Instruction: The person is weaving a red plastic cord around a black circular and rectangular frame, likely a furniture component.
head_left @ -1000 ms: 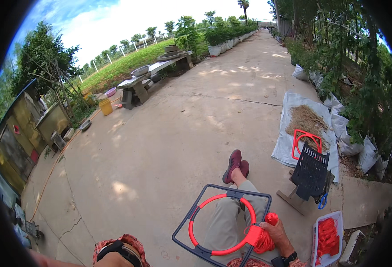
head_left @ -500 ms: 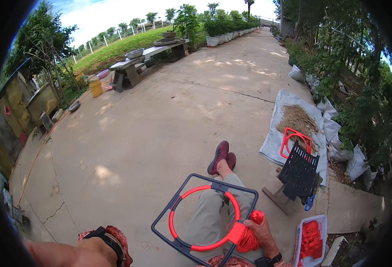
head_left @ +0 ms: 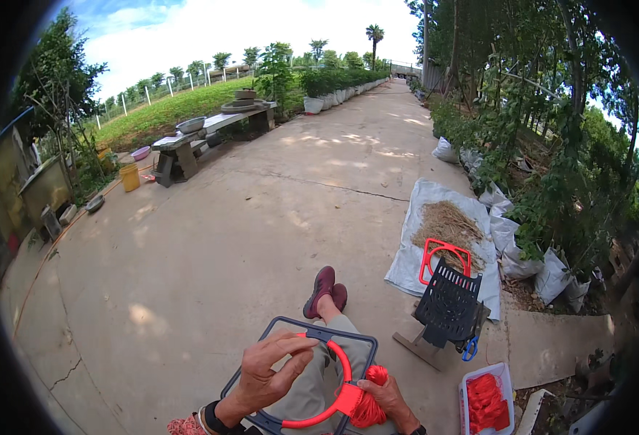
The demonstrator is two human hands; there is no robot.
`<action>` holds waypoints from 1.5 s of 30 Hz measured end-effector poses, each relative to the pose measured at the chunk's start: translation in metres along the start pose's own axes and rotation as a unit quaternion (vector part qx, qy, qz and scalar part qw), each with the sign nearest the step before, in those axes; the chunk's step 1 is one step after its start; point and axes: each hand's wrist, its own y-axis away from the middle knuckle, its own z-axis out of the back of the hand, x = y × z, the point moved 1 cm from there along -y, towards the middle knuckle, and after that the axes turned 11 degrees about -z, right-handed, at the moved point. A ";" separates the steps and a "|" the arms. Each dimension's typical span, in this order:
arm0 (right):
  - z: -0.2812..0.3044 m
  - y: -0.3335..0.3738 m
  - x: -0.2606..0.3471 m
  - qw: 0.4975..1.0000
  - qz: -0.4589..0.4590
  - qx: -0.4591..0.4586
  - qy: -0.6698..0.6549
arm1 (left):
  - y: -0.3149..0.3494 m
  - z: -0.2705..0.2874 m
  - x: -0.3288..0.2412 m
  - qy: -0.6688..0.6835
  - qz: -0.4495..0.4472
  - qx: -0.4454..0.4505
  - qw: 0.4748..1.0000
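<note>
In the head view, a square frame [head_left: 327, 330] of smooth dark plastic, round-cornered, lies over the person's lap, across the matte grey-green cloth of the trousers [head_left: 312, 389]; inside it sits a ring [head_left: 344, 361] wound in glossy red cord, the winding broken by a short dark stretch at the top right; the right hand [head_left: 387, 401] grasps a soft, silky red skein [head_left: 368, 412] beside a flat red band on the ring; the left hand [head_left: 272, 368] hovers over the frame's left part, fingers loosely bent, the thumb apart from the palm; to the right, a smooth white tub [head_left: 509, 392] holds tangled red cord [head_left: 486, 403]; near it stands a black slotted plastic seat [head_left: 448, 301], blue scissor-like handles [head_left: 470, 349] at its side, and beyond it a red frame [head_left: 446, 262] on a crinkled pale sheet [head_left: 406, 262].

The left hand and wrist hide the ring's left side; whether its fingertips pinch a strand or touch the ring cannot be told; the square's nearest edge runs out of view below; the right fingertips are partly buried behind the skein.
</note>
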 end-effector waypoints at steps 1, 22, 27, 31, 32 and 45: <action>-0.002 0.006 0.000 1.000 -0.017 0.002 0.001 | 0.030 -0.010 0.025 0.083 0.161 0.033 0.983; -0.044 0.040 0.040 0.985 0.119 0.044 0.113 | 0.156 -0.066 0.027 0.516 0.395 0.074 0.756; -0.060 0.058 0.063 0.972 0.076 0.067 0.213 | 0.150 -0.058 0.004 0.580 0.382 0.080 0.715; -0.077 0.080 0.088 0.963 0.081 0.105 0.234 | 0.143 -0.050 0.004 0.587 0.425 0.098 0.682; -0.079 0.082 0.088 0.964 0.078 0.103 0.231 | 0.143 -0.048 0.000 0.604 0.415 0.090 0.675; -0.067 0.066 0.076 0.963 0.134 0.083 0.220 | 0.149 -0.064 0.014 0.570 0.456 0.086 0.678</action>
